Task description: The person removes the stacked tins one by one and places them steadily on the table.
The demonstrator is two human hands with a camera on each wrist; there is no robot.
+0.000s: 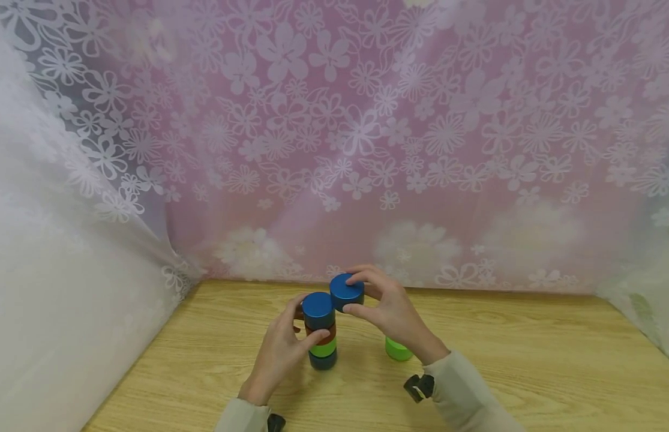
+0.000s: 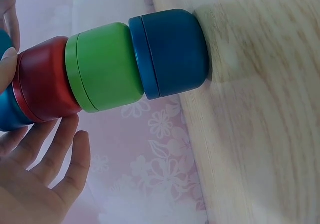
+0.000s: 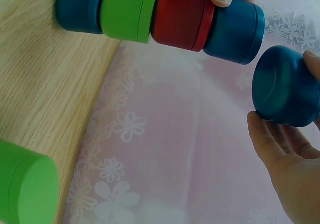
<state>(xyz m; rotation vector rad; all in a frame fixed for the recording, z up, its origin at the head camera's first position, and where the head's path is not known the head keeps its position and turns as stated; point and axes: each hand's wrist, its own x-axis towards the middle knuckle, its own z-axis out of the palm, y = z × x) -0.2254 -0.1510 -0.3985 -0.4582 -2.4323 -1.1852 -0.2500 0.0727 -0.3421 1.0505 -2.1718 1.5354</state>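
Observation:
A column of small round lidded tins stands upright on the table: a dark blue tin at the bottom, then a green tin, a red tin and a blue tin on top. My left hand grips the column near its top, thumb in front where the red and upper blue tins meet, fingers round the far side. My right hand holds another blue tin in the air between thumb and fingers, right beside the column's top and slightly higher.
A second green tin sits on the wooden table to the right of the column, partly behind the right wrist. Flowered pink cloth hangs along the table's far edge, and a whitish sheet closes off the left side.

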